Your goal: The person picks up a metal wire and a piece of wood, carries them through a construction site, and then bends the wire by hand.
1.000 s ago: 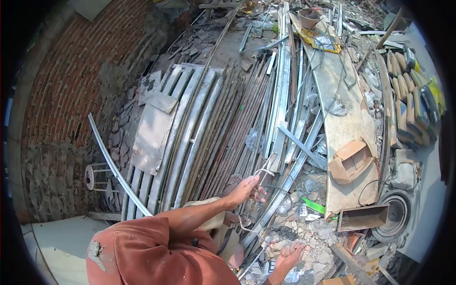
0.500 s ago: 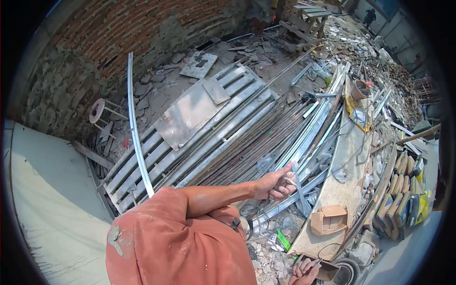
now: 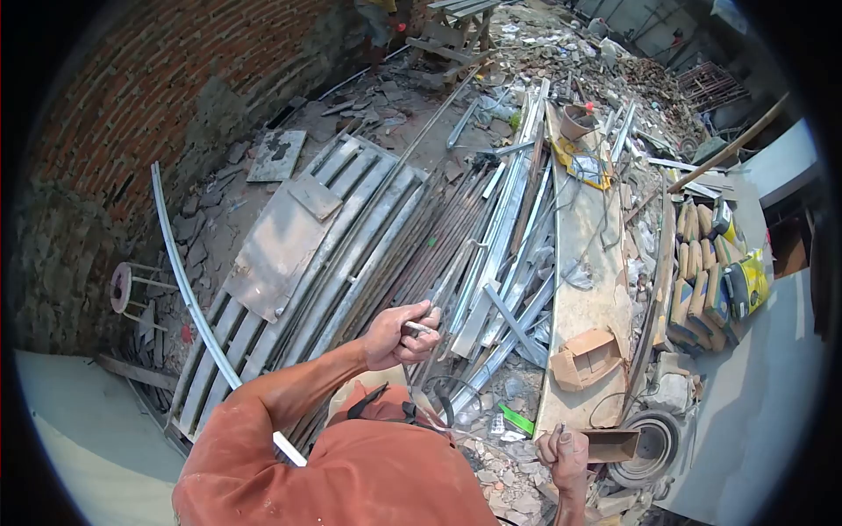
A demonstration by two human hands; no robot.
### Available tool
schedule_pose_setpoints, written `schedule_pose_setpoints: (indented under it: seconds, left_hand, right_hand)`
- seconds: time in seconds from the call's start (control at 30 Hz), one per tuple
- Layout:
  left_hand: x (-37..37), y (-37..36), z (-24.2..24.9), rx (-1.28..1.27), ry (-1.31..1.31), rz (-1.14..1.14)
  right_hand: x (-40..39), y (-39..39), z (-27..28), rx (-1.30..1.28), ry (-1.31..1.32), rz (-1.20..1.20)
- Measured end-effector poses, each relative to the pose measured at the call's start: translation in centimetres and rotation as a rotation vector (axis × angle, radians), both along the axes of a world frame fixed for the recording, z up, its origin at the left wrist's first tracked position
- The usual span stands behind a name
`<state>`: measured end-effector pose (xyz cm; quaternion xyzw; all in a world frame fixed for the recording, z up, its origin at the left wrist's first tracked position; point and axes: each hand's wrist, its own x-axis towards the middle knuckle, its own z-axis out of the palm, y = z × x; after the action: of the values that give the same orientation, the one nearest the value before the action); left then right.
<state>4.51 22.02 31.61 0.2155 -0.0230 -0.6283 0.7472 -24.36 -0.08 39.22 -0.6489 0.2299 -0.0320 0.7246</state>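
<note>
My left hand [image 3: 402, 335] is raised at mid-view, its fingers closed round a short pale stick [image 3: 419, 328]. What kind of stick it is does not show clearly. A long curved metal profile [image 3: 189, 285] passes beneath my left upper arm, its near end showing against my orange shirt [image 3: 351, 473]. Low on the right, my right hand [image 3: 566, 451] is curled into a fist. Something thin and dark sticks up from its fingers, too small to name. Right beside that hand lies an open brown box-shaped piece [image 3: 611, 445].
Slatted metal panels [image 3: 351, 263] bear a dusty board [image 3: 279, 250]. Metal profiles [image 3: 491, 280] and rods lie mid-view. A long plank [image 3: 570, 307] carries a cardboard box [image 3: 586, 359]. Stacked bags [image 3: 702, 272] stand right, a stool [image 3: 123, 287] left. Another person [image 3: 375, 22] is at the back.
The view has swung right, so the surroundings sit further left. My left hand has drawn back from above the metal profiles, still holding the pale stick. My right hand has risen further into view.
</note>
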Motion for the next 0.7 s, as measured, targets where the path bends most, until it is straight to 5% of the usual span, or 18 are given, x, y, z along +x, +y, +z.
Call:
schedule_pose_setpoints:
  seconds: [0.23, 0.37, 0.6, 0.7]
  left_hand:
    - [-4.0, 0.6, -0.1, 0.066, 0.114, -0.07]
    - [-5.8, 0.4, 0.2, 0.177, 0.028, -0.148]
    - [-6.2, -2.9, 0.3, 0.16, -0.145, -0.293]
    - [-4.2, -3.9, 1.2, 0.094, -0.153, -0.289]
  right_hand:
    - [-0.9, -0.8, 2.1, -0.22, 0.208, 0.119]
    - [-2.4, -0.4, 1.0, -0.17, 0.244, 0.181]
    - [-4.3, 2.0, 0.3, -0.503, 0.154, 0.183]
    - [-6.4, 3.1, 1.1, -0.272, 0.286, -0.014]
